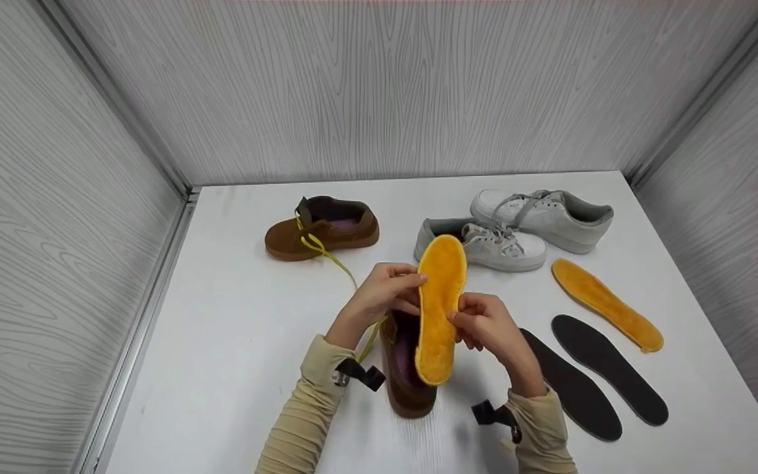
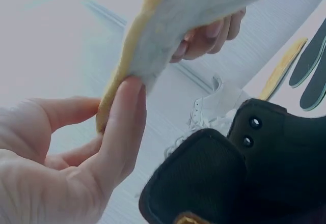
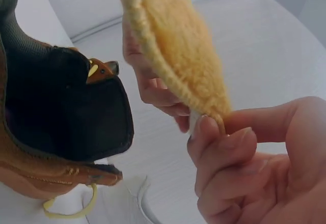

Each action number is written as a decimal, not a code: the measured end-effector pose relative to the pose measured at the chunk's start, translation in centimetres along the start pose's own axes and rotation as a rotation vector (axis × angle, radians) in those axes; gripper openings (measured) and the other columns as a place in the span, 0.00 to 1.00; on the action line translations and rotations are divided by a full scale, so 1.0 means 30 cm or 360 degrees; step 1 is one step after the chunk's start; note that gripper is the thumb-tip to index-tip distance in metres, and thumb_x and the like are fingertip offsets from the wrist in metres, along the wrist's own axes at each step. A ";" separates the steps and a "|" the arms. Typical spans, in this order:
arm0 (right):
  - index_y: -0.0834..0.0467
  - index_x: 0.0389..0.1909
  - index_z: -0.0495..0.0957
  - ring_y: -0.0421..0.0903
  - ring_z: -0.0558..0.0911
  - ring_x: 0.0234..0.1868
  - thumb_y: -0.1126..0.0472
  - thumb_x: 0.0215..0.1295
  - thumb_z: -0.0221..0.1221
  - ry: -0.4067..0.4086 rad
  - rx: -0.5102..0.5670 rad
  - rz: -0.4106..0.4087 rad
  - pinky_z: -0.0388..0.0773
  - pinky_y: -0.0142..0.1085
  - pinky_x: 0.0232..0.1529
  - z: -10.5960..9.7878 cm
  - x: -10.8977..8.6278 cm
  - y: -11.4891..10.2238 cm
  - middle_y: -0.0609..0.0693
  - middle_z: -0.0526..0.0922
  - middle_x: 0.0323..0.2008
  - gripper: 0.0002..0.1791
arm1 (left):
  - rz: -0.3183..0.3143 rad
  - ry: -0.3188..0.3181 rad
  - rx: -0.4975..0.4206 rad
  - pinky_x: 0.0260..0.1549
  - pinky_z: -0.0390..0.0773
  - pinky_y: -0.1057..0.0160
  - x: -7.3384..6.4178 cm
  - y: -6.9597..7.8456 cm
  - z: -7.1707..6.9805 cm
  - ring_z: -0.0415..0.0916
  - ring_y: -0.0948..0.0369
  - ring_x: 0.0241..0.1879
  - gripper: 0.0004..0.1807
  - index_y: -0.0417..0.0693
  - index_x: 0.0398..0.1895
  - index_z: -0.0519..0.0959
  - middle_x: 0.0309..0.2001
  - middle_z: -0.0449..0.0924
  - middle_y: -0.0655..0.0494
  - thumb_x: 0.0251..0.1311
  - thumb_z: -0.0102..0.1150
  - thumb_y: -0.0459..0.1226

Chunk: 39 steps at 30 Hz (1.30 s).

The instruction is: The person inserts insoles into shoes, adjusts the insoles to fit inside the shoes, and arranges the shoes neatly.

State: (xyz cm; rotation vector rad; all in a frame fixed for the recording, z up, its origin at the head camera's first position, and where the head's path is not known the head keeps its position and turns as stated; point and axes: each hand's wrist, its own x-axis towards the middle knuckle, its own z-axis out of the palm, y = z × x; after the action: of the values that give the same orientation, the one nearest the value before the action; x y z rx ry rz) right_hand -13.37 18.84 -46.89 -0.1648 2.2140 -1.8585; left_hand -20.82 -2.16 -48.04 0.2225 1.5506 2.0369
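A fuzzy yellow insole (image 1: pixel 441 309) is held up between both hands, fleecy side toward the head camera. My left hand (image 1: pixel 389 289) pinches its left edge between thumb and fingers; the left wrist view shows its pale underside. On the opposite edge, a little lower, my right hand (image 1: pixel 489 326) pinches it too. Below the insole stands a brown shoe (image 1: pixel 412 400) with its opening upward, partly hidden by the insole and left hand. In the right wrist view the brown shoe's (image 3: pixel 35 158) dark lining and spread opening show.
Another brown shoe (image 1: pixel 323 240) with a yellow lace lies back left. Two white sneakers (image 1: pixel 510 253) (image 1: pixel 560 220) stand behind the hands. To the right lie a second yellow insole (image 1: pixel 606 303) and two black insoles (image 1: pixel 609 365) (image 1: pixel 580 395). Panels enclose the white table (image 1: pixel 221 342).
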 end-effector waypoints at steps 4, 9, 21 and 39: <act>0.66 0.25 0.73 0.44 0.70 0.14 0.68 0.64 0.57 -0.0102 -0.0129 0.0010 0.66 0.31 0.16 0.026 -0.011 0.000 0.55 0.77 0.17 0.09 | 0.0000 0.0166 0.0035 0.20 0.81 0.64 -0.018 -0.017 -0.009 0.83 0.58 0.23 0.13 0.31 0.47 0.79 0.34 0.84 0.44 0.66 0.59 0.33; 0.64 0.29 0.76 0.43 0.72 0.19 0.65 0.61 0.58 0.0042 -0.0441 0.0050 0.67 0.32 0.21 0.075 -0.030 -0.013 0.50 0.75 0.18 0.05 | 0.0007 0.0320 0.0122 0.19 0.80 0.64 -0.050 -0.038 -0.004 0.83 0.57 0.22 0.11 0.30 0.45 0.79 0.33 0.84 0.42 0.64 0.60 0.31; 0.68 0.68 0.60 0.59 0.82 0.38 0.33 0.53 0.67 0.0435 -0.1093 0.0116 0.80 0.52 0.39 0.220 -0.061 -0.057 0.61 0.78 0.45 0.55 | 0.0058 0.0488 0.0379 0.20 0.80 0.66 -0.106 -0.054 0.030 0.82 0.59 0.23 0.11 0.29 0.43 0.81 0.25 0.83 0.48 0.61 0.60 0.30; 0.65 0.52 0.76 0.54 0.81 0.29 0.51 0.56 0.63 0.0574 -0.1215 -0.0037 0.79 0.48 0.29 0.246 -0.085 -0.073 0.55 0.79 0.31 0.28 | 0.0569 0.0733 0.0721 0.28 0.82 0.66 -0.104 -0.090 0.044 0.83 0.61 0.27 0.09 0.36 0.41 0.85 0.29 0.86 0.51 0.59 0.66 0.33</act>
State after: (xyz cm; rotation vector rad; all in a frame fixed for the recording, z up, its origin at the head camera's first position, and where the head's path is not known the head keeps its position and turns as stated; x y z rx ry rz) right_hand -9.17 12.02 -45.61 0.0191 3.0782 -1.0089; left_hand -16.76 -2.24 -49.51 0.2224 2.4075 2.0636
